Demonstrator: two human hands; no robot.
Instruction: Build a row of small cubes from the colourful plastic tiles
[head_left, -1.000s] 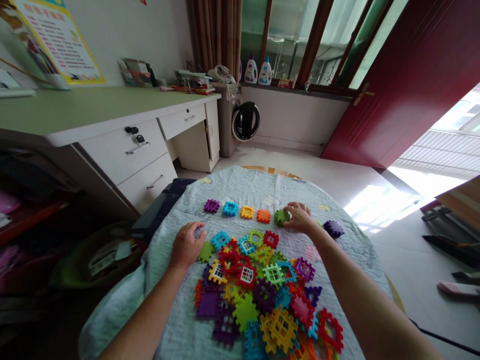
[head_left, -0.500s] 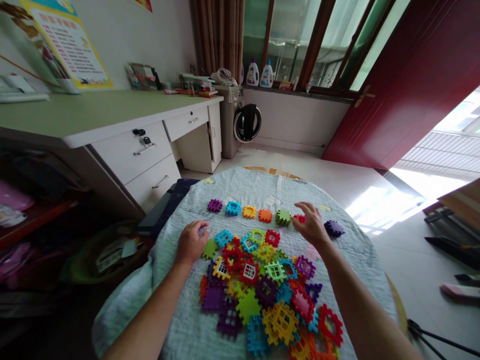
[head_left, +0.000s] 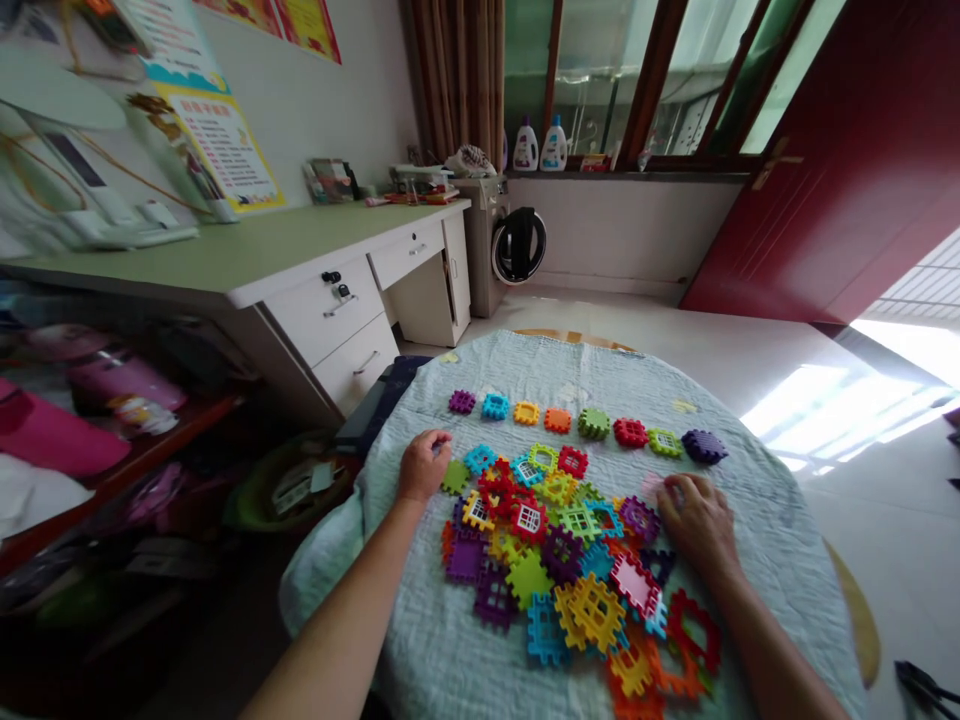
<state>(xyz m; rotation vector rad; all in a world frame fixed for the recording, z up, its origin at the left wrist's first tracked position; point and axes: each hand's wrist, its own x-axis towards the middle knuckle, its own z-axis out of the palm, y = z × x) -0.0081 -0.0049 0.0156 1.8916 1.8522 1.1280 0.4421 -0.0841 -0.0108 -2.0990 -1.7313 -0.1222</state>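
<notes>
My left hand [head_left: 425, 465] rests on the cloth at the pile's left edge, fingers curled in, beside a flat green toothed tile [head_left: 455, 477]. Nothing shows in it. Across the pile, my right hand [head_left: 699, 518] lies low on the cloth, fingers loosely bent and apart, close to a purple window tile [head_left: 640, 519]. Between the hands spreads a heap of interlocking plastic tiles [head_left: 529, 577] in many colours. Beyond them runs a row of sorted tiles, from a purple stack [head_left: 461, 401] through an orange one [head_left: 557, 420] to a light green one [head_left: 664, 442] and a dark purple one [head_left: 704, 446].
A pale cloth [head_left: 600, 373] covers the round table. At the left stand a green-topped desk [head_left: 300, 235] and a cluttered shelf [head_left: 150, 460]. Behind are a washing machine [head_left: 480, 250] with its door ajar and a red door [head_left: 825, 200].
My right hand has drawn back from the row to the pile's right side, uncovering the red and light green stacks. My left hand keeps its place. The view has turned left.
</notes>
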